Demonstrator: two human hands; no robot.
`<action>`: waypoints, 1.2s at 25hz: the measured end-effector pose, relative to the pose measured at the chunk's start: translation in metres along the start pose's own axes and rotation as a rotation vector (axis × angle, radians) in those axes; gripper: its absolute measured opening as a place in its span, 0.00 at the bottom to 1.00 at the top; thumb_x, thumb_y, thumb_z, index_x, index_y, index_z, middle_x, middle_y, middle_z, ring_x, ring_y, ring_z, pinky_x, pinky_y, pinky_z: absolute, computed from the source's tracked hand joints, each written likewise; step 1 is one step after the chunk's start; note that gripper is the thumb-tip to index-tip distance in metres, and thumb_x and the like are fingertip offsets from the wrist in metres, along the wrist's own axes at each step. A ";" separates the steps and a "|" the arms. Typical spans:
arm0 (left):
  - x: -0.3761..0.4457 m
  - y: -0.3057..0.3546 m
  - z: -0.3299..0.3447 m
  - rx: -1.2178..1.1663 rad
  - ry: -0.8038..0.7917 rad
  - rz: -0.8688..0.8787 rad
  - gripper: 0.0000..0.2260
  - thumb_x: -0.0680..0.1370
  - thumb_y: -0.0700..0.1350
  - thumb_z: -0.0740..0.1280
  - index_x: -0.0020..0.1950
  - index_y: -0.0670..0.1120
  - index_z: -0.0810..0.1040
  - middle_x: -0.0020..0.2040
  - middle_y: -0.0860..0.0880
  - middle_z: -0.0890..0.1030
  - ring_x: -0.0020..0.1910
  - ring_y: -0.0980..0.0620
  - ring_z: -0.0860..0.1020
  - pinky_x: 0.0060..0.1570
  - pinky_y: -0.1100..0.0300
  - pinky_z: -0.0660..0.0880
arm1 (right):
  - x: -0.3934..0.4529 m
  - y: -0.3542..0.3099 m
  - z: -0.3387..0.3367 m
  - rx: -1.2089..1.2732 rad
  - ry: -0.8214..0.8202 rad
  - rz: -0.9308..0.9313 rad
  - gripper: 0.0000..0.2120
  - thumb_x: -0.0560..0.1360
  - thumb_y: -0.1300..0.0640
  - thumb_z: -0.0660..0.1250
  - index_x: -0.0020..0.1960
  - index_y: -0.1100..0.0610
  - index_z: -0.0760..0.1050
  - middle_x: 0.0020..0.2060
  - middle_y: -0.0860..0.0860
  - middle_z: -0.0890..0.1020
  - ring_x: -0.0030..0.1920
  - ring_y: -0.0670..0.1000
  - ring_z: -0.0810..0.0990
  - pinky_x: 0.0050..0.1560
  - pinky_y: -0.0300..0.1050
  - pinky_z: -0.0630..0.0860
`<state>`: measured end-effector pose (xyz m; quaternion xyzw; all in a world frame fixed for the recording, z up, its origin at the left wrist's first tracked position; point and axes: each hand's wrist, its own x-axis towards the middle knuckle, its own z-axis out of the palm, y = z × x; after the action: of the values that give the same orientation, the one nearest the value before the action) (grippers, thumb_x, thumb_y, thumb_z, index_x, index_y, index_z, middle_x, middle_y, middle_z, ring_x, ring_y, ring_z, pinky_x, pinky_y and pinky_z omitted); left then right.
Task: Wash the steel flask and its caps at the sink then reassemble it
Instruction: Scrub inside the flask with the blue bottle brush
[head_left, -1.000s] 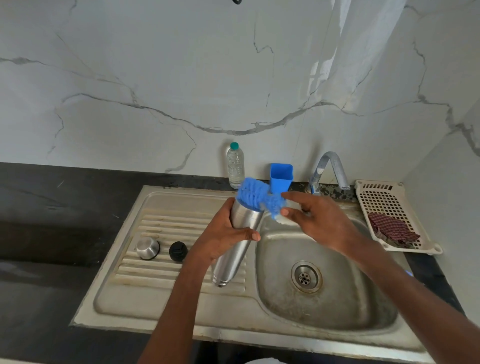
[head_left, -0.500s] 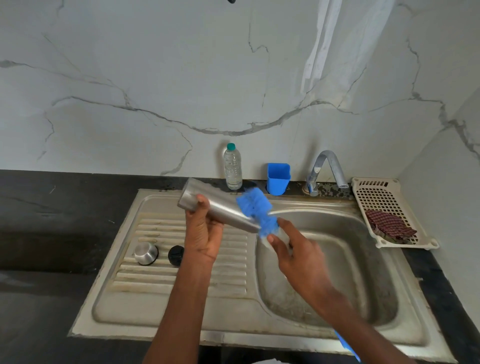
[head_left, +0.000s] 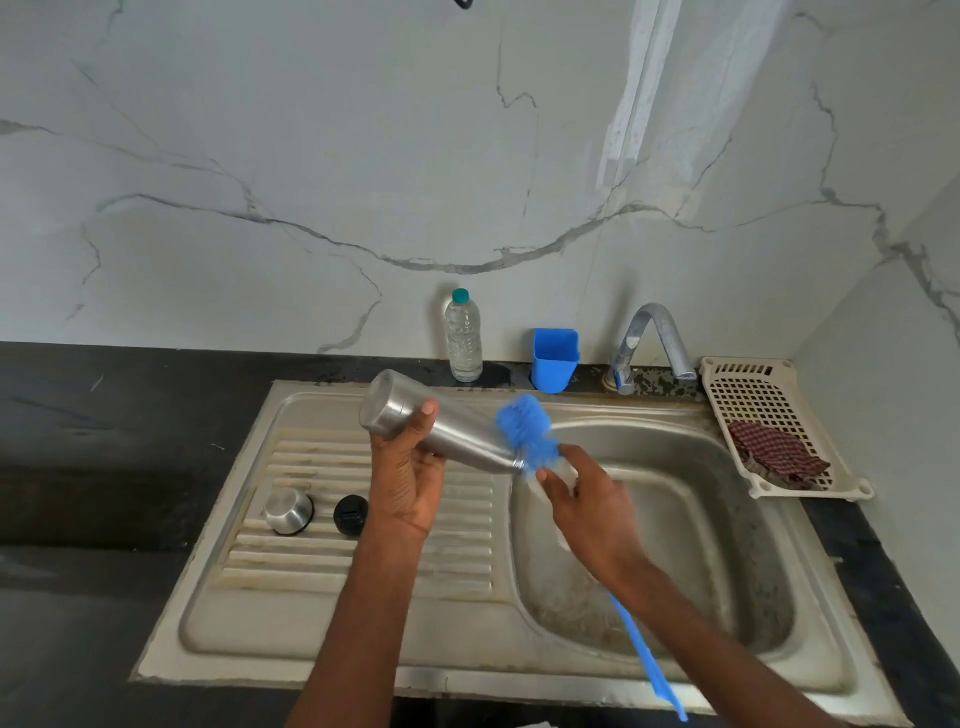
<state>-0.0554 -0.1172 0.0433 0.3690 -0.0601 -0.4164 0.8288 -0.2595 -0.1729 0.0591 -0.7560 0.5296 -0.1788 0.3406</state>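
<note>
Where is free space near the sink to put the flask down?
The ribbed drainboard in front of the steel cap and black cap is bare, as is the basin. The back ledge is crowded: bottle, blue cup, tap.

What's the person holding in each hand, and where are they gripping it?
The left hand grips the steel flask around its body near the base. The right hand holds the blue bottle brush on its handle just below the bristles.
</note>
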 end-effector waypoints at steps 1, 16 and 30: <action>0.001 0.002 -0.003 0.031 -0.016 0.025 0.44 0.60 0.45 0.87 0.73 0.52 0.75 0.65 0.45 0.82 0.66 0.44 0.81 0.65 0.40 0.78 | -0.001 -0.001 -0.001 0.039 -0.035 -0.007 0.16 0.82 0.44 0.65 0.69 0.43 0.73 0.31 0.44 0.78 0.32 0.43 0.79 0.34 0.40 0.73; 0.009 0.009 -0.014 -0.041 0.199 -0.311 0.38 0.75 0.76 0.63 0.63 0.43 0.80 0.47 0.41 0.84 0.45 0.42 0.85 0.50 0.47 0.83 | 0.002 0.027 -0.016 0.268 -0.354 -0.288 0.27 0.74 0.29 0.66 0.71 0.34 0.72 0.55 0.40 0.86 0.54 0.42 0.84 0.60 0.40 0.78; -0.007 0.016 -0.008 -0.029 0.044 -0.536 0.30 0.77 0.63 0.72 0.66 0.40 0.77 0.52 0.40 0.84 0.48 0.43 0.86 0.46 0.48 0.85 | 0.020 0.003 -0.027 -0.009 -0.206 -0.674 0.17 0.82 0.43 0.63 0.71 0.39 0.74 0.58 0.36 0.84 0.56 0.43 0.83 0.55 0.39 0.79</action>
<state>-0.0465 -0.1010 0.0501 0.3688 0.0639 -0.6136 0.6953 -0.2707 -0.2010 0.0738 -0.9039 0.2138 -0.2019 0.3107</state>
